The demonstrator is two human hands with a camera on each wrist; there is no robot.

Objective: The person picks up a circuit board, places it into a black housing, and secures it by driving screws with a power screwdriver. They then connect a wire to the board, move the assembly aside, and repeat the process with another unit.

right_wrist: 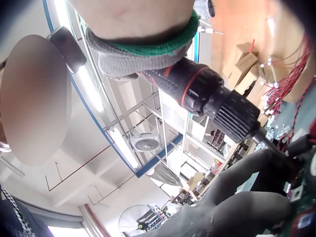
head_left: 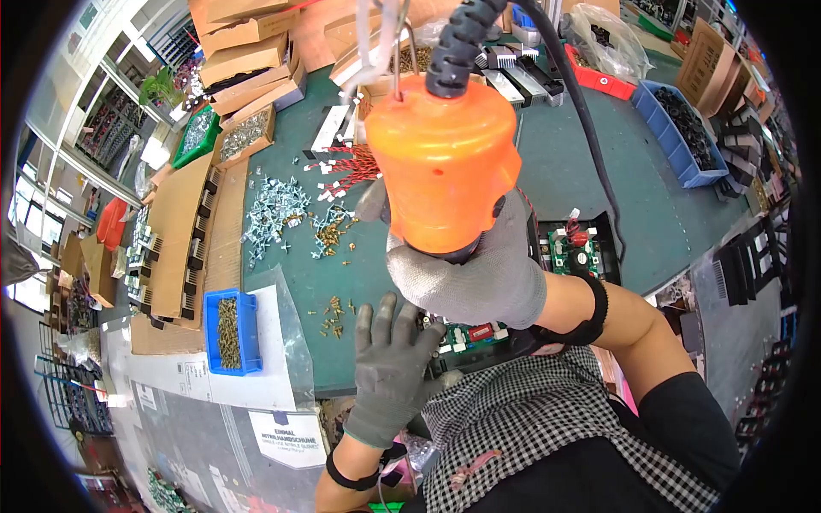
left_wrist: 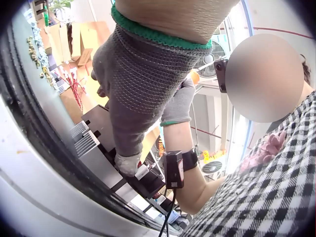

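Note:
My gloved right hand (head_left: 479, 282) grips an electric screwdriver (head_left: 440, 162) with an orange top, held upright. In the right wrist view, the black body of the screwdriver (right_wrist: 190, 84) narrows to a metal bit (right_wrist: 271, 148) that points down at the circuit board (right_wrist: 302, 217). My gloved left hand (head_left: 389, 368) lies palm down with fingers extended beside the green circuit board (head_left: 462, 342), its thumb side at the black housing. Left fingers (right_wrist: 247, 210) reach close to the bit. Most of the housing is hidden under my right hand and the screwdriver.
A second board (head_left: 573, 252) sits in a black housing to the right. Silver screws (head_left: 274, 209) and brass screws (head_left: 333, 318) lie loose at left, near a blue bin (head_left: 251, 338). Red-black wires (head_left: 355, 167) lie behind. A black cable (head_left: 590, 128) hangs across the right side.

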